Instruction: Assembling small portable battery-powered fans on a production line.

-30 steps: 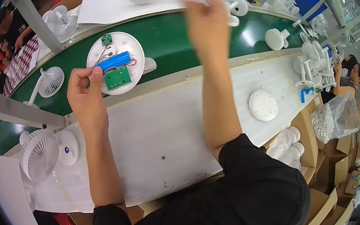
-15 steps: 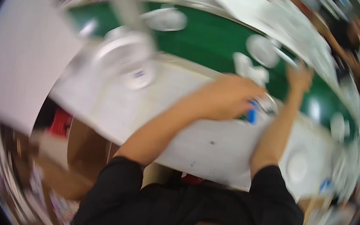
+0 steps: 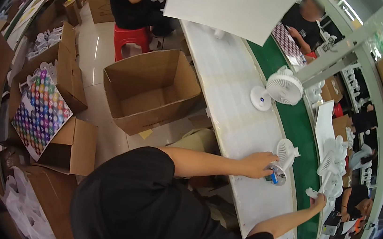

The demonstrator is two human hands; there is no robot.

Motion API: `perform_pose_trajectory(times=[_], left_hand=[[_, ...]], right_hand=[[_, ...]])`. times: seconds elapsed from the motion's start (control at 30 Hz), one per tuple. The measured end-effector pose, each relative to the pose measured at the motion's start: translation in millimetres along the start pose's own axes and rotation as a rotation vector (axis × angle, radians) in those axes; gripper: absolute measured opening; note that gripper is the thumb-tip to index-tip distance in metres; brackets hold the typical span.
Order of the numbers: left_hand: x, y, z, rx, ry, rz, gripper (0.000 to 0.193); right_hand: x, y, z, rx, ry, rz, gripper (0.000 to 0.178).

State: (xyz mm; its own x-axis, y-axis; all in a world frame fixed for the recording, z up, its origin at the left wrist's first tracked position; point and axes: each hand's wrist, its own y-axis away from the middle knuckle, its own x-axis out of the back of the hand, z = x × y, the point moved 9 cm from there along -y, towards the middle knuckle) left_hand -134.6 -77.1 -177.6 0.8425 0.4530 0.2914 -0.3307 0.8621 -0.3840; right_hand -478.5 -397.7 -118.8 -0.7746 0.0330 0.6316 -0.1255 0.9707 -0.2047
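Note:
My left hand (image 3: 260, 165) is closed on the base of a small white fan (image 3: 287, 149) at the near edge of the green belt (image 3: 302, 146). That base lies open on its underside, showing a blue block (image 3: 274, 177) and some inner parts. Stretched across the belt, my right hand (image 3: 318, 202) is closed round the lower part of another white fan (image 3: 325, 167). Its fingers partly cover the grip. More white fans (image 3: 334, 185) are crowded right beside it.
An assembled white fan (image 3: 284, 88) stands farther up the belt. A white panel (image 3: 232, 6) hangs over the white worktable (image 3: 227, 71). To the left are an open carton (image 3: 152, 91), a red stool (image 3: 132, 42) and filled boxes (image 3: 63, 86). Co-workers sit at the far side and beyond the carton.
My view has swung left, bringing the cartons and floor into sight. My left hand stays at the open fan base. My right hand remains across the belt, now gripping a fan.

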Motion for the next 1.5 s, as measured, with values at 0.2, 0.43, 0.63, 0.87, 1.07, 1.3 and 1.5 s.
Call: perform_pose_trajectory(times=[0.2, 0.43, 0.63, 0.87, 1.07, 1.3, 1.5], left_hand=[[-36.6, -109.5, 37.2, -0.044, 0.178, -0.147, 0.053], [15.4, -133.5, 90.5, -0.542, -0.125, 0.312, 0.063], [109.2, -94.7, 21.4, -0.306, 0.027, 0.647, 0.079], [177.4, -106.7, -105.4, 0.253, 0.514, 0.835, 0.065], [232.8, -175.8, -201.5, 0.401, 0.732, 0.79, 0.064], [291.6, -231.4, -256.0, 0.462, 0.658, 0.902, 0.069], [411.9, -204.4, -355.7, 0.45, 0.296, 1.319, 0.093]], right_hand=[[-29.7, 2.0, -110.3, -0.02, -0.672, -0.281, 0.055], [-192.3, 89.6, -216.9, -0.216, -1.051, -0.8, 0.053], [-318.5, 145.9, -257.0, -0.542, -1.353, -1.361, 0.042], [-395.1, 171.1, -281.2, -0.792, -1.255, -1.46, 0.036], [-373.1, 201.8, -239.8, -0.541, -0.97, -1.679, 0.027], [-326.4, 256.6, -134.7, -0.78, -1.073, -1.403, 0.021], [-299.5, 301.6, -94.7, -0.868, -1.235, -1.136, 0.019]])
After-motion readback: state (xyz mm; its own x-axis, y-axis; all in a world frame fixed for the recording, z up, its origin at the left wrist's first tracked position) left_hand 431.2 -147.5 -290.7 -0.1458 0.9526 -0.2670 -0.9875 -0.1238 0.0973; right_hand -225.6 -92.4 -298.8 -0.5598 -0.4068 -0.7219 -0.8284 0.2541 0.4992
